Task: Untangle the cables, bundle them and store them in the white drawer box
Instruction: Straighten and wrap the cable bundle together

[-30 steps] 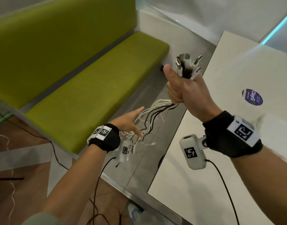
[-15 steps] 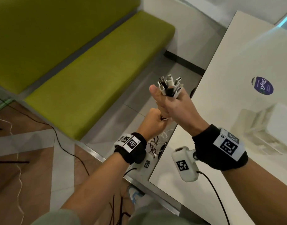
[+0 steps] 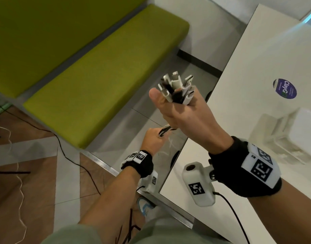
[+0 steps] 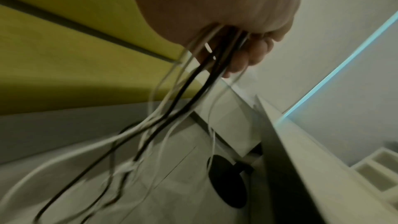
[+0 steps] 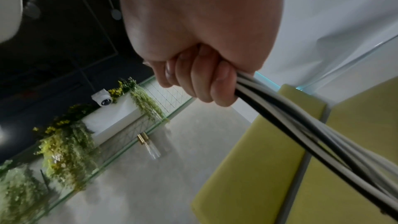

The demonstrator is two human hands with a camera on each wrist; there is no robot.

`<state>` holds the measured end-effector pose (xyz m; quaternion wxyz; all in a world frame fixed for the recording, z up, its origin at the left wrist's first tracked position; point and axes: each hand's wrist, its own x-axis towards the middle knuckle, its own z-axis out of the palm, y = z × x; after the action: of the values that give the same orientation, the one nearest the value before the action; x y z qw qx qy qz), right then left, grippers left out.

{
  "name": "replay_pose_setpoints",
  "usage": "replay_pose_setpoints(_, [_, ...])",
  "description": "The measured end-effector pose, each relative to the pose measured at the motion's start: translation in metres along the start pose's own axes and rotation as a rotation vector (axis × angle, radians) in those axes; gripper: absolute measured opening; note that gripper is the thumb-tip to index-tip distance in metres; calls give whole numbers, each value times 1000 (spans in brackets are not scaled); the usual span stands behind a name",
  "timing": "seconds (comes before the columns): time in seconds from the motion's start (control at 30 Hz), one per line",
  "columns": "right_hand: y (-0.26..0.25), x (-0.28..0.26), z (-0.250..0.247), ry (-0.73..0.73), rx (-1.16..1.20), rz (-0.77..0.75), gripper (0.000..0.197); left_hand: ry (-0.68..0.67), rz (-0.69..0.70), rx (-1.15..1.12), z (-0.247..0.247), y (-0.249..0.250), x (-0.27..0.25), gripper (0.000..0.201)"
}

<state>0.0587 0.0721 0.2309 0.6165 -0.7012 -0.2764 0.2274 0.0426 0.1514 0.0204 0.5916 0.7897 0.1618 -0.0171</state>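
Note:
My right hand [image 3: 183,113] is raised in a fist around a bunch of black and white cables [image 5: 301,125], and their plug ends [image 3: 177,88] stick up above the thumb. Just below it, my left hand [image 3: 154,140] grips the same cables [image 3: 164,129], whose loose lengths [image 4: 172,108] trail down toward the floor. In the right wrist view my fingers [image 5: 202,81] are curled tight on the bunch. The white drawer box [image 3: 295,134] stands on the white table [image 3: 248,85] to the right of my hands.
A green bench [image 3: 102,73] with a green backrest fills the left. The table's left edge runs just under my right wrist. A round purple sticker [image 3: 284,88] lies on the table. Thin wires [image 3: 77,164] cross the floor, and a black round table foot [image 4: 226,180] stands under the table.
My left hand went from open beside the dangling cables to a grip on them right under my right hand, then slid a little down. The right hand keeps its hold.

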Motion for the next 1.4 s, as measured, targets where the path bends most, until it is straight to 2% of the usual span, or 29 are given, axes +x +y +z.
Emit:
replay_pose_setpoints(0.1, [-10,0,-5,-39,82,-38,58,-62,-63,95,-2,-32,3,40])
replay_pose_setpoints(0.2, [-15,2,-6,-58,51,-55,57,-200,-60,258,-18,-43,10,17])
replay_pose_setpoints(0.23, [-15,3,-8,-62,49,-53,56,-242,-83,296,-24,-46,14,20])
replay_pose_setpoints(0.33, [-17,7,-14,-44,22,-26,54,-410,-139,440,-59,-36,21,69])
replay_pose_setpoints(0.4, [-17,11,-17,-40,-8,-24,53,-455,-158,429,-85,-26,22,91])
replay_pose_setpoints(0.47, [-17,13,-17,-43,-1,-27,50,-384,-138,307,-111,-25,21,91])
replay_pose_setpoints(0.57, [-16,17,-16,-55,4,-7,51,-150,-36,-88,-124,-24,17,77])
replay_pose_setpoints(0.63, [-17,18,-16,-69,16,-11,52,-71,55,-320,-111,-9,9,54])
replay_pose_setpoints(0.7, [-19,20,-15,-96,48,-18,52,-79,117,-384,-89,14,1,30])
replay_pose_setpoints(0.77, [-21,22,-15,-133,93,-17,51,-204,114,-286,-62,23,2,25])
replay_pose_setpoints(0.87, [-24,23,-17,-183,148,-17,50,-553,-3,9,-25,9,16,26])
replay_pose_setpoints(0.9, [-25,22,-18,-189,158,-18,50,-653,6,77,-14,3,18,28])
replay_pose_setpoints(0.97, [-28,21,-20,-193,160,-27,48,-762,-42,134,2,-12,18,23])
replay_pose_setpoints(1.03, [-32,18,-23,-191,143,-43,48,-632,-71,162,9,-37,22,27])
replay_pose_setpoints(1.07, [-34,17,-25,-188,147,-48,47,-597,-61,246,11,-50,26,25])
replay_pose_setpoints(1.1, [-36,15,-27,-184,162,-49,47,-613,-62,324,14,-60,28,19])
replay_pose_setpoints(1.2, [-40,13,-32,-184,150,-61,46,-622,-233,436,9,-86,30,23])
replay_pose_setpoints(1.27, [-38,12,-32,-180,127,-53,43,-555,-275,572,-1,-101,26,40])
replay_pose_setpoints(1.37, [-30,10,-29,-139,28,-44,37,-420,-413,550,-17,-131,27,59])
replay_pose_setpoints(1.4, [-28,11,-28,-127,-17,-49,39,-379,-459,525,-22,-144,28,71])
